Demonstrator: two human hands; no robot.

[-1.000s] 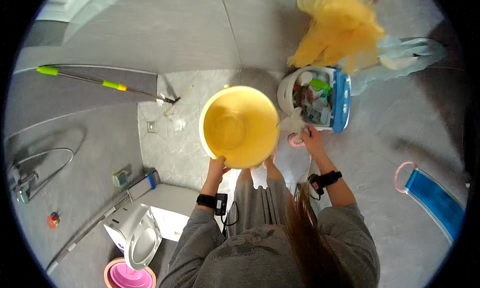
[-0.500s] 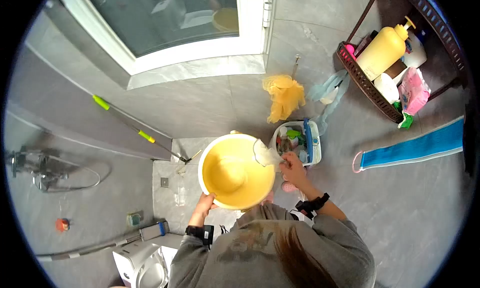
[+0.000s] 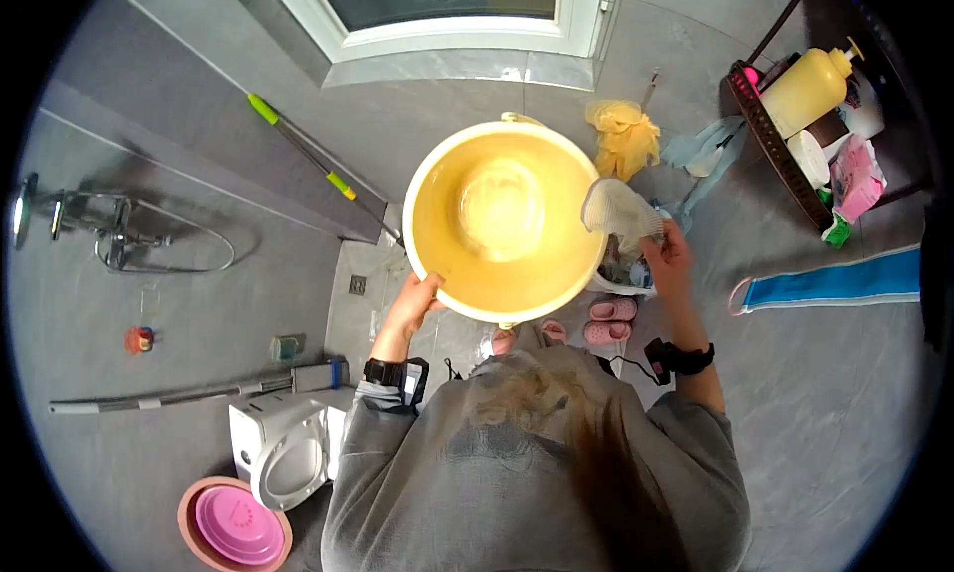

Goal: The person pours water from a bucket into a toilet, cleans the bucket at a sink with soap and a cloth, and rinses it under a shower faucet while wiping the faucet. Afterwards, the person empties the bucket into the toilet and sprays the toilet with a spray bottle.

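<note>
A large yellow bucket [image 3: 502, 209] is held up in front of me, tilted so that its inside faces the camera; a shiny patch shows at its bottom. My left hand [image 3: 415, 302] grips its lower left rim, with the thumb over the edge. At the bucket's right side my right hand [image 3: 668, 252] is closed on a whitish ribbed cloth [image 3: 618, 212], which lies against or just in front of the right rim. I cannot tell whether the cloth touches the bucket. A bin [image 3: 626, 278] full of rubbish is partly hidden behind the cloth and my right hand.
Pink clogs [image 3: 609, 320] stand below the bin. A toilet [image 3: 295, 463] and pink basins [image 3: 238, 524] are at lower left. A green-handled pole [image 3: 308, 153] leans on the wall. A corner rack [image 3: 780, 150] holds bottles. A blue strip [image 3: 835, 282] hangs at right.
The view has shifted, bringing the window and rack in. The bucket appears higher and larger. The cloth, lately over the bucket's opening, now sits at its right rim with my right hand.
</note>
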